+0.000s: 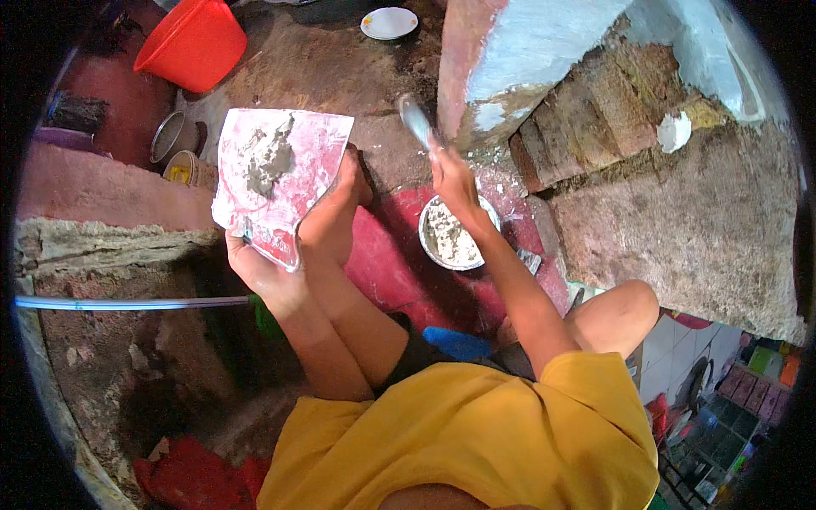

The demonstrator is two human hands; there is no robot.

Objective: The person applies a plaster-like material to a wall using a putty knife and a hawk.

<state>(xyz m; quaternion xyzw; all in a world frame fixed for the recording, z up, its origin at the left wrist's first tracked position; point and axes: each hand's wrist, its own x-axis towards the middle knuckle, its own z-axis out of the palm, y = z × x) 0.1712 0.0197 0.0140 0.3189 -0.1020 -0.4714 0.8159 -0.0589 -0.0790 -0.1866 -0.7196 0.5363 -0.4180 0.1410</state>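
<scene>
My left hand grips the lower edge of a pink, square-cornered board, keeping it tilted above my knee. A lump of wet grey plaster sits on the board's upper part, and white smears cover the rest. My right hand is closed around a short, pale, flat-ended tool; motion blurs it, so its exact kind is unclear. The tool points up beside the foot of the wall. Just under my right wrist stands a white bowl of lumpy white plaster mix, partly hidden by my forearm.
A pale blue wall has its coating broken away, baring rough brown material. A red bucket and a white plate lie ahead. At the left are a rough ledge and a pale blue pipe. A blue sandal-like item lies near me.
</scene>
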